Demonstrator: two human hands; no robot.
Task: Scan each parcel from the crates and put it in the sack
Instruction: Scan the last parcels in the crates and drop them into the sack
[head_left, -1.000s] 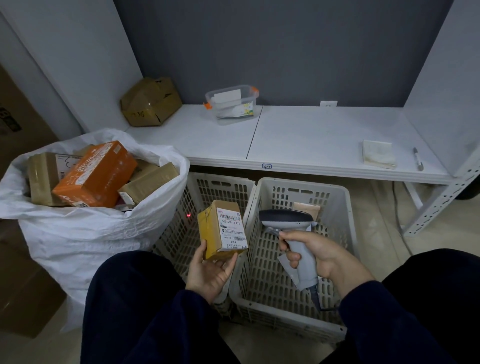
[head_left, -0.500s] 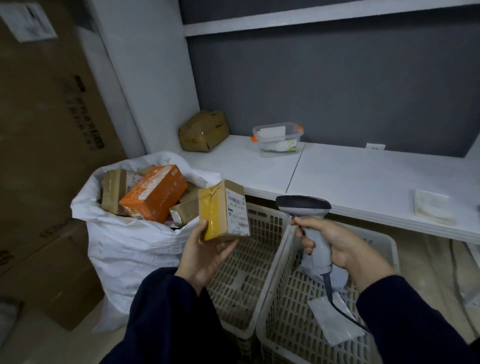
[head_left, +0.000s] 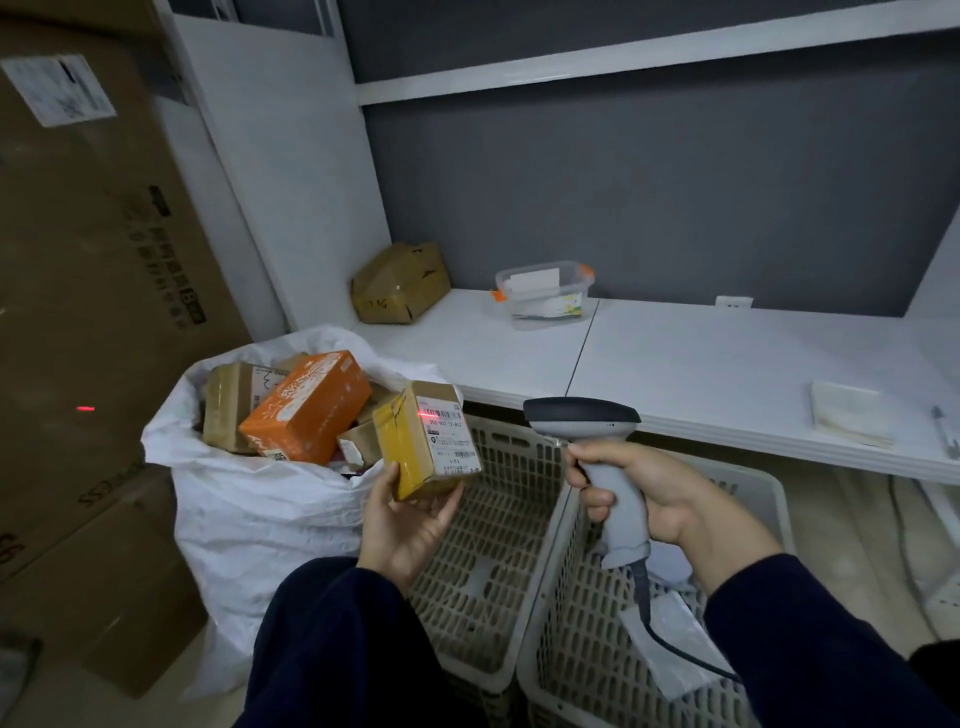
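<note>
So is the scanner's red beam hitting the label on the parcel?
Yes, a red line crosses the barcode on the parcel held by the left hand.

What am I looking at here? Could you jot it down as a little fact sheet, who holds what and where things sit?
left hand: holds a small yellow-taped parcel, label turned toward the scanner
right hand: grips the grey scanner by its handle
scan: a red line lies across the label's top barcode
sack: white, open, at left, holding an orange box and brown parcels
crates: two white mesh crates under the hands
shelf: brown box and clear tub at the back
</note>
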